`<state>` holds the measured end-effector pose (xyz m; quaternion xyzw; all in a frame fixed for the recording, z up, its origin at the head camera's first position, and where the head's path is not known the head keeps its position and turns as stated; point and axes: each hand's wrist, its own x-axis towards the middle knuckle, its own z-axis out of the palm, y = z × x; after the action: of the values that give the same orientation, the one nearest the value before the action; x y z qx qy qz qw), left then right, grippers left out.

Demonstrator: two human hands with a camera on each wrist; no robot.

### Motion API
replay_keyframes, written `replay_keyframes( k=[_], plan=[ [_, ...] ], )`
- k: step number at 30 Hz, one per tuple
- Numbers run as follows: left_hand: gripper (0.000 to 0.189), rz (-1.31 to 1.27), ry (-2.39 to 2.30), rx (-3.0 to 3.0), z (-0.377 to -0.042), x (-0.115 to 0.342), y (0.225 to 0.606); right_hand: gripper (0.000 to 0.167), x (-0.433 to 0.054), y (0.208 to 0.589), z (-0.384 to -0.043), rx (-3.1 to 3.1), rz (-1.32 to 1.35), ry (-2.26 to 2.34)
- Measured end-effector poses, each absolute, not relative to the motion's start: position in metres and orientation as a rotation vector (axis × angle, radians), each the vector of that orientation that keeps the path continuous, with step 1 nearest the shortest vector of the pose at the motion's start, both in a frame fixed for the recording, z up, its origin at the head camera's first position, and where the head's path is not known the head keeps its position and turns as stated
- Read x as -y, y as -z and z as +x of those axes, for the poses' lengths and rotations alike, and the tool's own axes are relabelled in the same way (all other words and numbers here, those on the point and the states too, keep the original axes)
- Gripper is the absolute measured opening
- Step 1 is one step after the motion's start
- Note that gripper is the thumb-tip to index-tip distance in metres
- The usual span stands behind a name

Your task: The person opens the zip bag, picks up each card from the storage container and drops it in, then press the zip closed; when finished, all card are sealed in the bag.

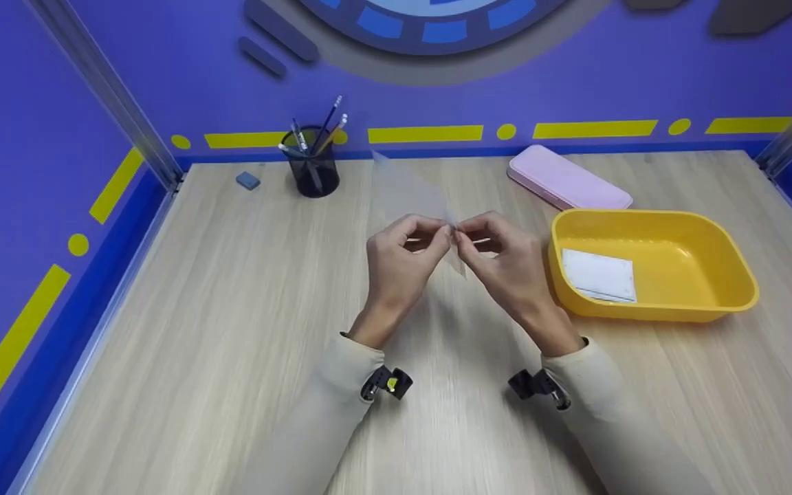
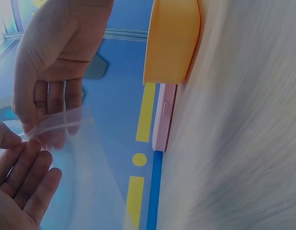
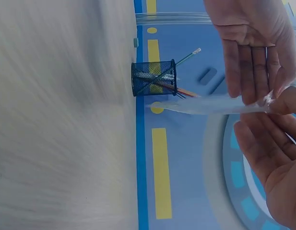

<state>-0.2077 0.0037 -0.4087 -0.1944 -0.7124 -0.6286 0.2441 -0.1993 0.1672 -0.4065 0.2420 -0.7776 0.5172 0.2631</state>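
Observation:
A clear plastic bag (image 1: 406, 189) hangs above the table between the two hands, thin and see-through. My left hand (image 1: 401, 261) pinches its upper edge between thumb and index finger. From the other side my right hand (image 1: 509, 258) pinches the same edge, the fingertips of both hands almost meeting. In the left wrist view the bag (image 2: 97, 158) drops below the pinched edge, with a band running along near that edge. Seen edge-on in the right wrist view, the bag (image 3: 210, 105) looks flat. The exact spot under the fingertips is hidden.
Right of the hands stands a yellow bin (image 1: 691, 313) with white cards (image 1: 599, 275) inside. Behind it lies a pink case (image 1: 568, 177). A black mesh cup (image 1: 315, 175) of pencils and a blue eraser (image 1: 248, 181) are at the back left.

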Motion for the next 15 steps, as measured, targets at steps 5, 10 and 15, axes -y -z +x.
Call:
replay_keyframes(
  k=[5, 10, 15],
  plan=[
    [0.004, -0.546, 1.696, 1.954, -0.2082, -0.003, 0.4092, 0.007, -0.1674, 0.4076, -0.1982, 2.097, 0.656, -1.363],
    [0.004, -0.578, 1.575, 1.994, -0.2084, -0.0015, 0.4106, 0.006, -0.167, 0.4089, -0.1974, 2.103, 0.647, -1.326],
    [0.005, -0.608, 1.481, 2.013, -0.2087, -0.0009, 0.4106, 0.009, -0.1661, 0.4094, -0.1982, 2.116, 0.605, -1.284]
  ],
)
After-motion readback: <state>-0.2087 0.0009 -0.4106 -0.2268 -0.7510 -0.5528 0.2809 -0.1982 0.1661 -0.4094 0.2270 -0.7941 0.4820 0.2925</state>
